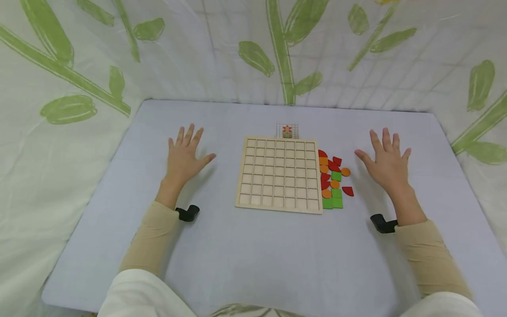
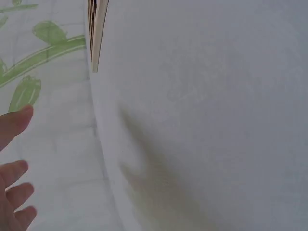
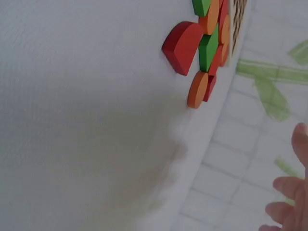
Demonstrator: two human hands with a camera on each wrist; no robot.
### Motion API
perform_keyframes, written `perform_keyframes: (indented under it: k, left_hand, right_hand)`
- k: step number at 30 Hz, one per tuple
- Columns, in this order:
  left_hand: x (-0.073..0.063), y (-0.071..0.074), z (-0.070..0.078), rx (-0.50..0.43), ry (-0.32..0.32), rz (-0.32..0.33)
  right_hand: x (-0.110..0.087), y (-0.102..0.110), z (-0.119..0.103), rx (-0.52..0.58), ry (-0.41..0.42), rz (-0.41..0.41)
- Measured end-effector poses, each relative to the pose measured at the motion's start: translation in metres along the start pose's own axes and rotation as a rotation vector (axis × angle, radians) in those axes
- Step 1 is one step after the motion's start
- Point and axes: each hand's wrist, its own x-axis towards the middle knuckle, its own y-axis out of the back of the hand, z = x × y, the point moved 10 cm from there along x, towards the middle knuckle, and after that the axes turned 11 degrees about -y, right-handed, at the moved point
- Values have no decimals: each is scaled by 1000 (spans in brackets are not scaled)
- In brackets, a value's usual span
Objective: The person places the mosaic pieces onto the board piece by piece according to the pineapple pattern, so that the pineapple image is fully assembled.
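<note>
A square wooden grid board (image 1: 279,208) lies mid-table, its small compartments bare. Along its right side is a loose cluster of flat blocks: green squares (image 1: 336,176), orange discs (image 1: 345,172) and red quarter-round pieces (image 1: 347,191). Just behind the board's far edge lies a small card (image 1: 287,130) with a figure on a grid. To the left of the board, my left hand (image 1: 183,160) is held with fingers spread and nothing in it. My right hand (image 1: 388,165) is likewise spread, to the right of the blocks; in the right wrist view its fingertips (image 3: 284,185) show apart from them.
The pale table (image 1: 253,255) ends at the back against a white curtain (image 1: 198,57) painted with green leaves. A black wrist mount (image 1: 189,213) sticks out at the left wrist, another black mount (image 1: 382,223) at the right.
</note>
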Motion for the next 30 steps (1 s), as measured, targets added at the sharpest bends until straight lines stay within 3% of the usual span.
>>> perform_keyframes:
  k: [5, 8, 15, 24, 30]
  left_hand:
    - [3, -25, 17, -223, -77, -125]
    - [4, -39, 27, -296, -105, -193]
    - [8, -64, 55, -459, -243, -260]
    - [2, -85, 59, -514, -252, -369]
    - [1, -86, 63, -510, -272, -402]
  right_hand:
    - [4, -14, -18, 98, 11, -127]
    - [5, -27, -28, 135, 33, -199]
    - [11, -54, -40, 173, 19, -372]
    - [20, -70, -48, 140, 15, -378]
    - [22, -74, -49, 133, -29, -396]
